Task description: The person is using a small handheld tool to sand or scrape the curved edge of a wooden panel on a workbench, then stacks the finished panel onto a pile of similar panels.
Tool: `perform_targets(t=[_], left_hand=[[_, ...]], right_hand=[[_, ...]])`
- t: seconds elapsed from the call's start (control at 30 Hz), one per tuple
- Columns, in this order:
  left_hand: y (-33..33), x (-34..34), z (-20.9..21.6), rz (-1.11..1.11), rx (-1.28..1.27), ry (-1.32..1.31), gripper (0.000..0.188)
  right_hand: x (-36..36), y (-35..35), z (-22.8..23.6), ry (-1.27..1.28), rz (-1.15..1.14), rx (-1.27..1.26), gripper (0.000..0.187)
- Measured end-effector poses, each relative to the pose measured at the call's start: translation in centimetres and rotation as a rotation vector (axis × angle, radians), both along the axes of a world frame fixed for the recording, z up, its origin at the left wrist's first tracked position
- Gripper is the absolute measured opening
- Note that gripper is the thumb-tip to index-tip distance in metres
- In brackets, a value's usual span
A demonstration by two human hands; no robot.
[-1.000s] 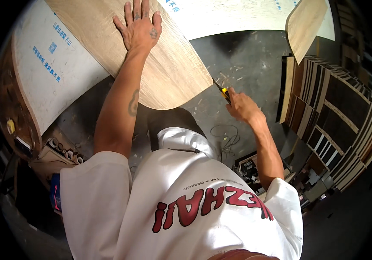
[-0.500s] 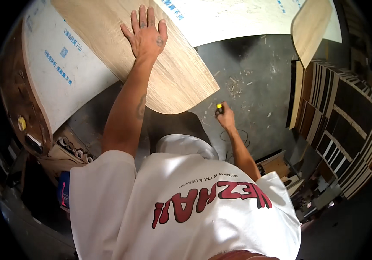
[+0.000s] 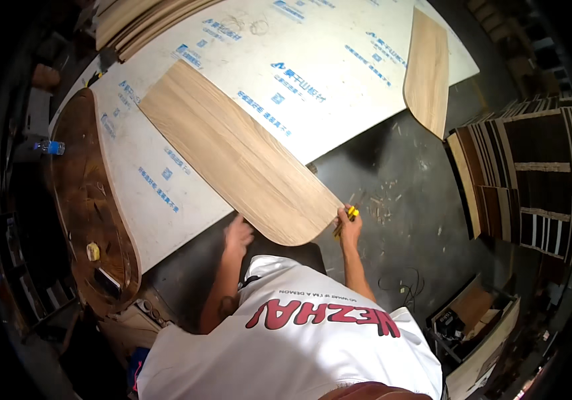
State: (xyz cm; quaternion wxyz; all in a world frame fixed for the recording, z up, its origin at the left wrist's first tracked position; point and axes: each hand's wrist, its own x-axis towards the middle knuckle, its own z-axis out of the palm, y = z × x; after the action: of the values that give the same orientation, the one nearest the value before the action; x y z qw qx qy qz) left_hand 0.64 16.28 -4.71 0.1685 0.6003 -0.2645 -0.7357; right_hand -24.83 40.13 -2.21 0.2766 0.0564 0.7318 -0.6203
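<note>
Left hand (image 3: 238, 233) rests loose-fingered at the near edge of the oak-grain board (image 3: 239, 159), right hand (image 3: 349, 227) clamped on a yellow utility knife (image 3: 343, 221) at its rounded end.

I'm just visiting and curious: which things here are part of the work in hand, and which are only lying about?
In use:
long light wood-grain board
yellow-handled cutting tool in the right hand
left hand at the board's edge

Lying about:
plastic bottle
stacked dark striped panels
narrow light wooden offcut
black cable
</note>
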Motion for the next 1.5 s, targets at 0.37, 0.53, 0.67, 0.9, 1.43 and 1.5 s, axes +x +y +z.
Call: perform_targets(t=[0.37, 0.53, 0.67, 0.9, 1.43, 1.5], left_hand=[[-3.4, -1.5, 20.1, -0.846, -0.356, -0.005, 0.043], [-2.7, -8.6, 21.4, -1.056, -1.239, -0.359, 0.056], [-0.7, -15.5, 19.9, -1.180, -1.356, -0.201, 0.047], [1.3, -24.2, 9.2, -1.248, -1.375, -0.504, 0.028], [-3.3, -24.4, 2.9, -1.574, -1.928, 0.165, 0.034], [-4.2, -23.7, 3.0, -1.504, -1.921, 0.148, 0.046]], right_hand=[[12.0, 2.6, -0.1, -0.461, -0.322, -0.102, 0.025], [22.6, 0.5, 4.1, -0.535, -0.210, -0.293, 0.030], [23.9, 1.6, 0.7, -1.043, -0.631, -0.618, 0.020], [23.8, -2.4, 2.8, -0.954, -0.765, -0.597, 0.024], [16.8, 2.1, -1.0, -0.523, -0.582, -0.373, 0.020], [16.1, 1.3, -0.1, -0.488, -0.557, -0.390, 0.019]])
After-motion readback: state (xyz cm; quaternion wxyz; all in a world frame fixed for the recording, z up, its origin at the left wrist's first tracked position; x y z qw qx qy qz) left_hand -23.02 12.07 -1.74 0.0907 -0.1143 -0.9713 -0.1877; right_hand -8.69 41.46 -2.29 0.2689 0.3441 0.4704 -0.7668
